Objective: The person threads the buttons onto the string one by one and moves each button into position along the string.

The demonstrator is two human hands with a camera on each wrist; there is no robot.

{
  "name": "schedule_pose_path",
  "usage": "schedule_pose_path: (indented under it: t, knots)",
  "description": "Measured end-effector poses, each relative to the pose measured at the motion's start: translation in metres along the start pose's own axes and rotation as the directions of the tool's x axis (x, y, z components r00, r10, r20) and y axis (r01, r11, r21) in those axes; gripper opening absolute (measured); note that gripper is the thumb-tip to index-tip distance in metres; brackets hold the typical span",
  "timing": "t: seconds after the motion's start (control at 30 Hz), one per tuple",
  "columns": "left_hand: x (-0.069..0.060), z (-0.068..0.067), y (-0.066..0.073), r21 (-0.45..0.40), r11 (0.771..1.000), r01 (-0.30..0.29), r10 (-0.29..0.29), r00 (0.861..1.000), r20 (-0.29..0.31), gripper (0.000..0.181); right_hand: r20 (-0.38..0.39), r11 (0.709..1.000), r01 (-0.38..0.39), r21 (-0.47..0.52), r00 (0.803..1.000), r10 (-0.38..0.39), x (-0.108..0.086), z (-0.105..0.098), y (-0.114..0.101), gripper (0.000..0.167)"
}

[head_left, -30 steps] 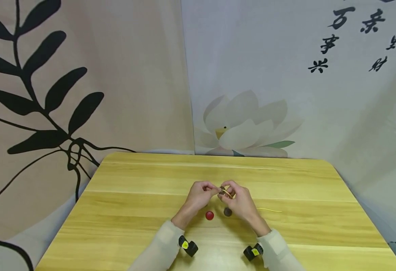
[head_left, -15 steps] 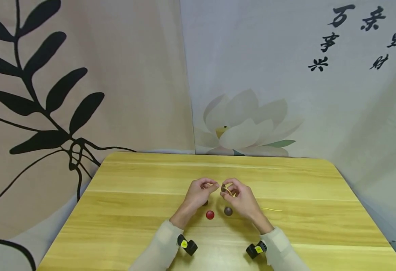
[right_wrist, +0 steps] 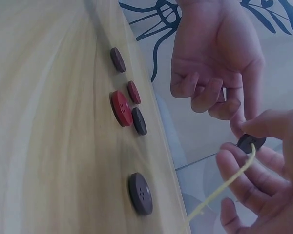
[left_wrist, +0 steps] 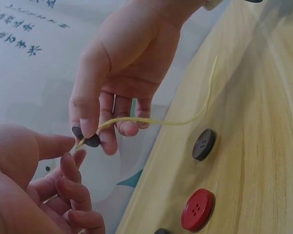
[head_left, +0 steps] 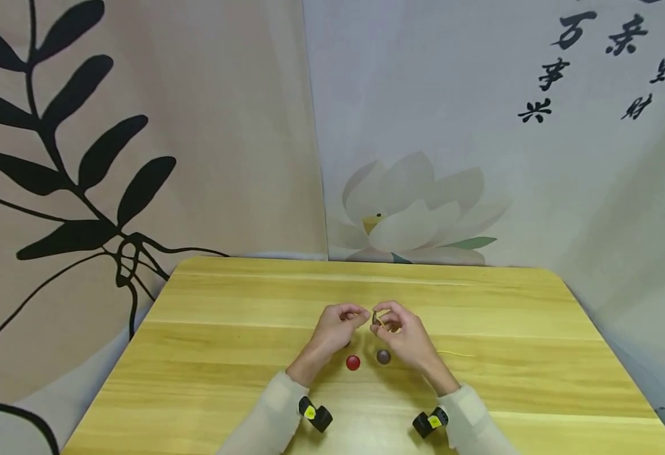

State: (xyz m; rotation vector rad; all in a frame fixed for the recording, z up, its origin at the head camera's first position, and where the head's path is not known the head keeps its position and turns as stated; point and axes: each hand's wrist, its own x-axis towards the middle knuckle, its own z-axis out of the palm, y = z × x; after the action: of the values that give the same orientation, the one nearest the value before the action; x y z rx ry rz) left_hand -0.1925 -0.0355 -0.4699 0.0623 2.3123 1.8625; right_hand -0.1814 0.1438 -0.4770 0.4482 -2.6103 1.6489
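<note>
Between its thumb and fingers, the right hand [head_left: 409, 338] [left_wrist: 124, 63] [right_wrist: 271, 170] pinches a dark button [left_wrist: 92, 140] [right_wrist: 251, 141], seen nearly edge-on in the head view. A yellow string [left_wrist: 151, 120] [right_wrist: 224, 184] runs from this button; its far part lies at the right in the head view. Close against the button, the left hand [head_left: 332, 328] [left_wrist: 24, 180] [right_wrist: 215, 63] has thumb and index finger on a short bit of string, its other fingers curled. Where the string passes the button is partly hidden by fingertips.
On the wooden table [head_left: 241, 297] below the hands lie a red button [head_left: 353, 363] [left_wrist: 198, 209] and a dark button [head_left: 384, 357] [left_wrist: 204, 145]. The right wrist view shows several buttons, among them a small red one [right_wrist: 134, 92]. Printed curtains hang behind.
The left fingertips drew back from the held button and have now come close to it again. That button has turned more edge-on in the right hand. The buttons on the table stay put.
</note>
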Motion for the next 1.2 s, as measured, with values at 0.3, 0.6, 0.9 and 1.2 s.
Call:
schedule_pose_path:
  t: [0.3, 0.6, 0.9, 1.2]
  knots:
    - [-0.002, 0.000, -0.001, -0.029, 0.999, 0.014, -0.014, 1.000, 0.014, 0.015, 0.018, 1.000, -0.014, 0.003, 1.000, 0.014, -0.002, 0.003, 0.001, 0.030]
    - [-0.001, -0.001, 0.002, -0.025, 1.000, 0.011, -0.011, 1.000, 0.007, 0.018, 0.035, 0.999, -0.035, 0.026, 0.999, 0.034, 0.000, -0.001, 0.004, 0.031]
    - [-0.001, -0.005, 0.004, -0.023, 1.000, 0.001, -0.001, 1.000, 0.004, 0.021, 0.030, 0.999, -0.045, -0.010, 0.999, 0.045, 0.000, -0.005, 0.009, 0.029]
    - [-0.001, -0.007, 0.005, -0.016, 1.000, -0.009, 0.009, 1.000, 0.006, 0.023, 0.020, 0.998, -0.060, -0.024, 0.998, 0.061, 0.001, -0.007, 0.014, 0.027]
